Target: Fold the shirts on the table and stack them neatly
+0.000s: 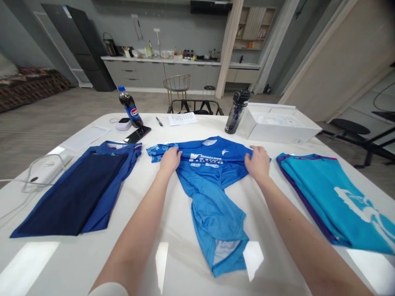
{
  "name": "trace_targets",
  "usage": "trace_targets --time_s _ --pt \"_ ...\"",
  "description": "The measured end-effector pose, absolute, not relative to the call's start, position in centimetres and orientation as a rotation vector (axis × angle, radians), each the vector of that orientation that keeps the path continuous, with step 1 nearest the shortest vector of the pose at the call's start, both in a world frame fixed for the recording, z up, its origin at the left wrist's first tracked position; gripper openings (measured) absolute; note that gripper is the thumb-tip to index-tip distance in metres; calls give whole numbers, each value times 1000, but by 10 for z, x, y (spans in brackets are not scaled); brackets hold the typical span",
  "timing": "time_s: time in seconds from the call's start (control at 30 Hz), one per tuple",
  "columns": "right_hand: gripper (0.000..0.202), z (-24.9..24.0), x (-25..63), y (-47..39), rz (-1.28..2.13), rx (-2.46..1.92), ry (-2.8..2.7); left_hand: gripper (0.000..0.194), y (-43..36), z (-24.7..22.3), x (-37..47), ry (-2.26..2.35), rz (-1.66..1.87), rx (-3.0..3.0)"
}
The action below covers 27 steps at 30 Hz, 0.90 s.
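While a blue, white-lettered fabric T-shirt (212,181) lies twisted on the white table (70,265), the left hand (170,159) and right hand (258,162) touch it (fingers clamped or not, I can't tell).

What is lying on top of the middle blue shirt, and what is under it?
On top are the left hand and right hand, one at each side. Around the shirt, the white table shows; whatever lies directly beneath is covered.

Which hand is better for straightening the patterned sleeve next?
Probably the left hand: it's close beside the patterned sleeve, while the right hand is on the other side of the shirt.
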State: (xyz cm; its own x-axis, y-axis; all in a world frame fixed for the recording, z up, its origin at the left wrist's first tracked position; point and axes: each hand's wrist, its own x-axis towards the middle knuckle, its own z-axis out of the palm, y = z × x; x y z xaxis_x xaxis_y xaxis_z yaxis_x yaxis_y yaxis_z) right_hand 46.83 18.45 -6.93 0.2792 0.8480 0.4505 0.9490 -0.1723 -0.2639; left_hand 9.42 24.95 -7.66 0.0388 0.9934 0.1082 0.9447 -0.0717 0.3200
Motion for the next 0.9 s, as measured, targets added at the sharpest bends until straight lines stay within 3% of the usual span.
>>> trace_targets --time_s 0.1,0.27,0.43,0.6,0.73,0.9 --pt "38 -72 435 209 27 -1890 -1900 40 252 -80 111 1832 352 2299" --pt "56 -90 415 248 279 -2112 -1959 44 276 -87 126 1593 254 2503" --pt "72 -104 421 265 251 -2209 -2086 65 329 -94 122 1803 56 2318" --pt "81 -107 425 281 233 -2218 -2136 68 367 -95 123 2029 81 2153" --pt "82 -106 426 293 227 -2202 -2150 76 336 -89 153 2020 286 2346" --pt "78 -106 428 307 243 -2199 -2159 83 295 -89 182 1835 105 2253"
